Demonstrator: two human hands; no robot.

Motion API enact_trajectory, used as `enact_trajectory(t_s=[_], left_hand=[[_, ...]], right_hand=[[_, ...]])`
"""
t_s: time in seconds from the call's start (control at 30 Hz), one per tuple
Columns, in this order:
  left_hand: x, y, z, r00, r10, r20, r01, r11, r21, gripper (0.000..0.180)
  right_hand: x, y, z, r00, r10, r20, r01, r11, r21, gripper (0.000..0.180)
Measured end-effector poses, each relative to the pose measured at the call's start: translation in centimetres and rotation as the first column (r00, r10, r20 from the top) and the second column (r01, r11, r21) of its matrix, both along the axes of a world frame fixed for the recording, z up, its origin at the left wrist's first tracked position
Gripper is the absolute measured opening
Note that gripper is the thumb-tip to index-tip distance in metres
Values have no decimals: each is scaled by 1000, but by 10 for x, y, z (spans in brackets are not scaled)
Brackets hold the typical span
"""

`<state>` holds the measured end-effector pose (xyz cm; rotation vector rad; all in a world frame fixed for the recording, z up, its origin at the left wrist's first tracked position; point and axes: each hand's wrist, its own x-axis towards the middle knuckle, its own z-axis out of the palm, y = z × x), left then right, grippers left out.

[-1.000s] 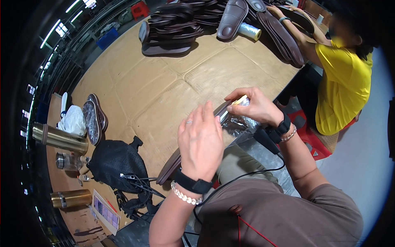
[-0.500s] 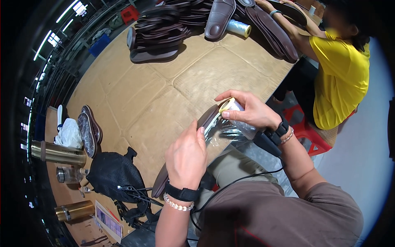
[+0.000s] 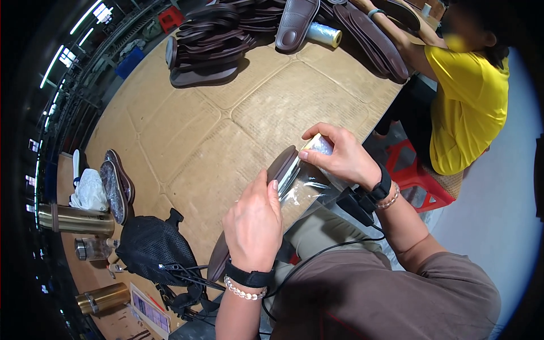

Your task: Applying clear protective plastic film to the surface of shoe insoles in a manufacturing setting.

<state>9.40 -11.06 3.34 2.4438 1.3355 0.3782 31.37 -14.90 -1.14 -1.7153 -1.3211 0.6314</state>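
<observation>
My left hand [image 3: 253, 221] is closed around the middle of a dark brown shoe insole [image 3: 280, 165], its thumb along the near side. The insole lies slantwise at the table's near edge, its other end showing below my wrist. In my right hand [image 3: 345, 158] is a small roll of clear plastic film [image 3: 322, 145], gripped between thumb and fingers beside the insole's far end. A shiny sheet of film [image 3: 303, 190] stretches between the roll and the insole's near side. A white strip shows along that side. My palms hide the rest of both things.
Piled brown insoles [image 3: 207, 56] and another film roll [image 3: 324, 35] lie at the far edge. A co-worker in a yellow shirt [image 3: 467, 102] sits at right on a red stool [image 3: 419, 175]. At left are wrapped insoles [image 3: 116, 184], a black mesh bag [image 3: 156, 249] and metal flasks [image 3: 76, 220].
The roll has turned in my right hand, so its yellow core end shows less, and the thumb lies over it. My left hand keeps its hold on the insole. The whole view has shifted slightly.
</observation>
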Motion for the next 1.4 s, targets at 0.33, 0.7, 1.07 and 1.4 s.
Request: enact_trajectory(t_s=[0.33, 0.7, 1.07, 1.4], left_hand=[[-1, 0, -1, 1000, -11, 18, 11, 999, 32, 37], [-28, 27, 10, 973, -209, 101, 227, 946, -230, 39], [-114, 54, 65, 948, -314, -48, 163, 610, -775, 61], [-97, 68, 51, 931, -362, -48, 186, 582, -792, 92]], right_hand=[[15, 10, -10, 978, 119, -172, -128, 991, -42, 46], [17, 24, -21, 812, 179, -556, -271, 959, -88, 32], [21, 35, -17, 828, 224, -514, -316, 944, -97, 36], [22, 31, -18, 844, 223, -487, -310, 945, -105, 31]])
